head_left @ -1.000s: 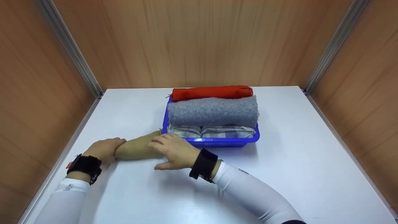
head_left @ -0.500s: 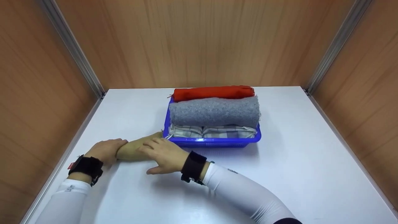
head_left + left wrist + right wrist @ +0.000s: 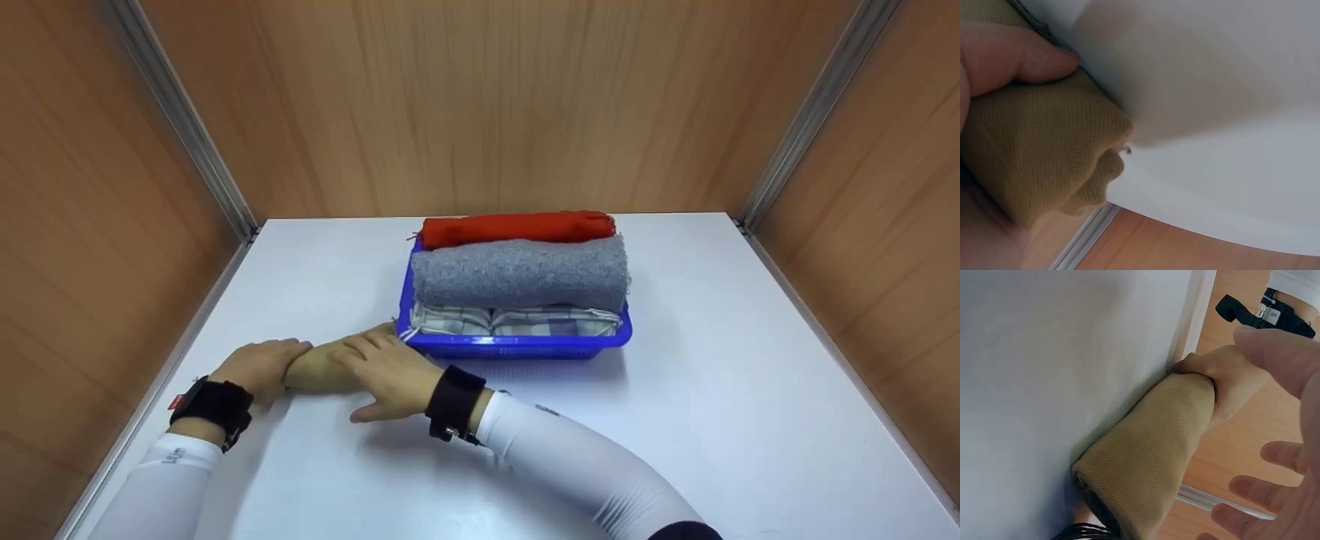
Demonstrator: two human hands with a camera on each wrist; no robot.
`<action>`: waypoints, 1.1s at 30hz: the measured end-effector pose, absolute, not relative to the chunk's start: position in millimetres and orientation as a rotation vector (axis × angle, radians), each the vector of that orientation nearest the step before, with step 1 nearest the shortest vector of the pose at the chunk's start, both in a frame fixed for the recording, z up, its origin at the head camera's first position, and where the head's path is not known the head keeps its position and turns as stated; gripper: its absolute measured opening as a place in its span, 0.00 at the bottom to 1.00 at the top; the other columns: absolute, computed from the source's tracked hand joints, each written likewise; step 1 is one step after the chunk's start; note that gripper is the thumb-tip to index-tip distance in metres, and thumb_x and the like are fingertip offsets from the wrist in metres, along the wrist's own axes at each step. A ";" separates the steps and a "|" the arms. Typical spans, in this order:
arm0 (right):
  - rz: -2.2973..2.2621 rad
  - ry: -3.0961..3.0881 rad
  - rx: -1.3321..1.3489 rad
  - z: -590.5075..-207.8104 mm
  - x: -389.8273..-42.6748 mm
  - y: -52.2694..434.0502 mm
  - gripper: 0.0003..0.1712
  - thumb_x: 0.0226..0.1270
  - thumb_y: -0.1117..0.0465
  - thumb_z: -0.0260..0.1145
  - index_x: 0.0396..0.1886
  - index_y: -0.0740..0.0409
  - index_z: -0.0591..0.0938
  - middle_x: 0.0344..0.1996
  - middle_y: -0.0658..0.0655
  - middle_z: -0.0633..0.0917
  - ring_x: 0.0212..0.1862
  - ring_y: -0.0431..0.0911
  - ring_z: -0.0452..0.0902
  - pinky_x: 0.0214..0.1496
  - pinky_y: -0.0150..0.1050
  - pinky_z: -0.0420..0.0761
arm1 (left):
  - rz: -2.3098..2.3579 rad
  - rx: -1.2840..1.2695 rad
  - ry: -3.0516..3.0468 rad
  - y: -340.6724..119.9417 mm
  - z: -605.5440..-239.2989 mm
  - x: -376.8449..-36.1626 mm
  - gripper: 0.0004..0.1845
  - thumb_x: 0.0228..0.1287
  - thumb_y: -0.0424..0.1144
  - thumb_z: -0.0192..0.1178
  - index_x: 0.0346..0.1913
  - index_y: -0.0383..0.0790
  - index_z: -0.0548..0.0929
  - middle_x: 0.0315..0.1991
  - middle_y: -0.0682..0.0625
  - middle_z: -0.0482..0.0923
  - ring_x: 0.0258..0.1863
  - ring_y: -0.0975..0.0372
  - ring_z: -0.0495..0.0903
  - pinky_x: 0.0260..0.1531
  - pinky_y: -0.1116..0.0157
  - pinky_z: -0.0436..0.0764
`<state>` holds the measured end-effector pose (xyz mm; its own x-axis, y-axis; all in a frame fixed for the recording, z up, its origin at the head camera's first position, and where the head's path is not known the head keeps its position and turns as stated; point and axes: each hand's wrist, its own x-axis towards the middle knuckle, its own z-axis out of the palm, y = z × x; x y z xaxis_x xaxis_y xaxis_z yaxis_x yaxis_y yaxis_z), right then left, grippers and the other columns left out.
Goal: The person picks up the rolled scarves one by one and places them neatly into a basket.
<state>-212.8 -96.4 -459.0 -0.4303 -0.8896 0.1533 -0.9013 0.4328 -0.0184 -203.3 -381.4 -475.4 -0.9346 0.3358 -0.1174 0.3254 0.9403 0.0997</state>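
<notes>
A rolled khaki scarf (image 3: 322,369) lies on the white table, left of a blue basket (image 3: 525,345). My left hand (image 3: 259,369) grips its left end, and the thumb presses along the fabric in the left wrist view. Dark fringe (image 3: 1086,532) shows at the scarf's other end in the right wrist view. My right hand (image 3: 394,379) is held over the scarf's right part, fingers spread and palm facing it, hiding some of it in the head view. In the right wrist view these fingers (image 3: 1261,495) stand apart from the scarf.
In the basket lie a folded checked cloth (image 3: 555,322) at the front, a rolled grey cloth (image 3: 517,274) and a red fringed roll (image 3: 517,227) at the back. Wooden panels (image 3: 487,105) enclose the table (image 3: 720,405) on the back and both sides.
My right hand has moved left along the scarf, slowing by now. My left hand keeps its grip on the end. The head view has shifted slightly.
</notes>
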 end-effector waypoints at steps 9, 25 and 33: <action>0.206 -2.665 1.561 -467.6 -222.7 -103.1 0.56 0.69 0.35 0.75 0.87 0.50 0.61 0.81 0.61 0.69 0.83 0.57 0.65 0.88 0.51 0.62 | 0.099 0.512 2.956 -381.4 -473.6 -199.7 0.39 0.52 0.21 0.73 0.71 0.33 0.78 0.64 0.33 0.83 0.63 0.35 0.82 0.62 0.34 0.81; 0.445 -2.857 1.397 -488.6 -240.4 -111.5 0.56 0.70 0.45 0.78 0.88 0.51 0.58 0.86 0.66 0.57 0.86 0.65 0.54 0.86 0.53 0.65 | 0.083 0.529 2.964 -381.7 -475.2 -201.3 0.42 0.46 0.21 0.76 0.70 0.34 0.79 0.63 0.34 0.84 0.62 0.35 0.83 0.60 0.34 0.82; 0.507 -2.936 1.352 -493.9 -244.0 -116.6 0.58 0.69 0.48 0.79 0.89 0.52 0.55 0.85 0.67 0.58 0.86 0.67 0.53 0.86 0.54 0.65 | 0.096 0.511 2.951 -382.2 -477.3 -202.8 0.40 0.51 0.23 0.76 0.71 0.35 0.78 0.64 0.35 0.84 0.62 0.35 0.83 0.61 0.35 0.82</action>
<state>-244.0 -116.6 -493.9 -0.6513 -0.7587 0.0110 -0.7184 0.6119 -0.3308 -202.8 -382.2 -477.3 -0.9317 0.3388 -0.1313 0.3296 0.9401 0.0872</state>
